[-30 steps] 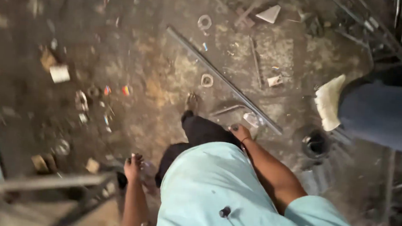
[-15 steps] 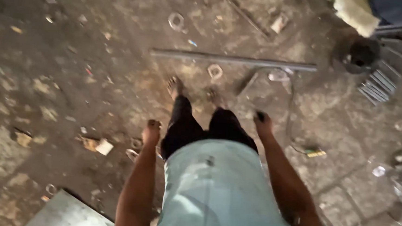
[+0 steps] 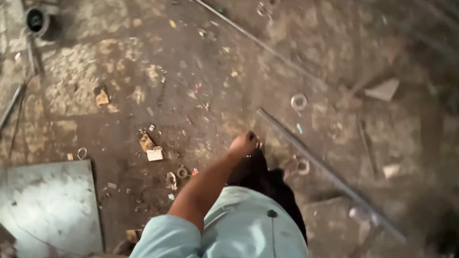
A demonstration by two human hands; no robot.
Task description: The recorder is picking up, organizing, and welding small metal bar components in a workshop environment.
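We see the left hand [image 3: 243, 144] hanging loosely curled, gripping nothing, above the littered floor [image 3: 137, 75]; a long metal bar [image 3: 327, 172] lies nearest. We advise watching footing.

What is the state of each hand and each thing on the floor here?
Left hand: hanging down, holding nothing, fingers loosely curled.
Right hand: not in view.
Long metal rod: lying flat on the floor.
Metal ring: lying flat, apart from the rod.
Grey metal sheet: lying flat.
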